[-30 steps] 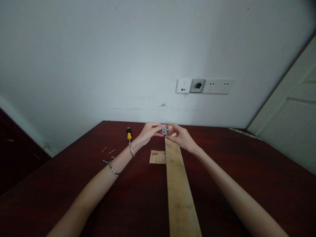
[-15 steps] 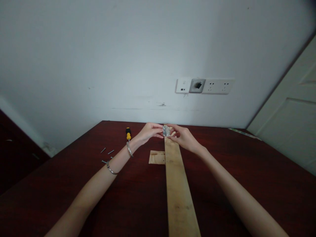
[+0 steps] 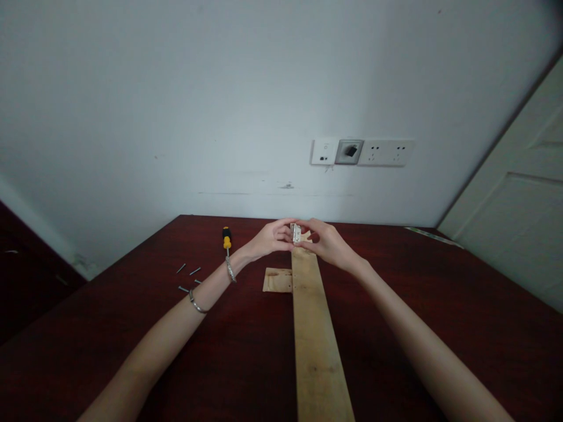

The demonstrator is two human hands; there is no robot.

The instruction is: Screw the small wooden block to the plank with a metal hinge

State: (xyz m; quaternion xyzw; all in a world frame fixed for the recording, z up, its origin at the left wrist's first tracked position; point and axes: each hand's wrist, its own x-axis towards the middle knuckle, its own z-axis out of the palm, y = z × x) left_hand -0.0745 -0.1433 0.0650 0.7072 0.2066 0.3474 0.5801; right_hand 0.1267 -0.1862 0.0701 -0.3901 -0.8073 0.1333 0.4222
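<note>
A small silver metal hinge (image 3: 296, 233) is held at the far end of a long wooden board (image 3: 314, 328). My left hand (image 3: 273, 237) grips the hinge from the left, its fingers curled against that side. From the right, my right hand (image 3: 328, 240) pinches it between thumb and fingers. The hinge stands partly folded, with screw holes showing in its right leaf. Whether it touches the wood I cannot tell. A short wooden piece (image 3: 277, 280) juts out from the board's left side, nearer to me than the hands.
On the dark red table (image 3: 211, 363), a yellow and black screwdriver (image 3: 226, 237) lies beyond my left wrist. Several screws (image 3: 194, 271) are scattered left of that forearm. Behind the table rises a wall with sockets (image 3: 387, 152); a flat strip (image 3: 433, 236) lies at the far right.
The hinge has been folded from lying nearly flat open to a narrower, partly closed shape. My left fingers have shifted around its left side; the view has moved slightly.
</note>
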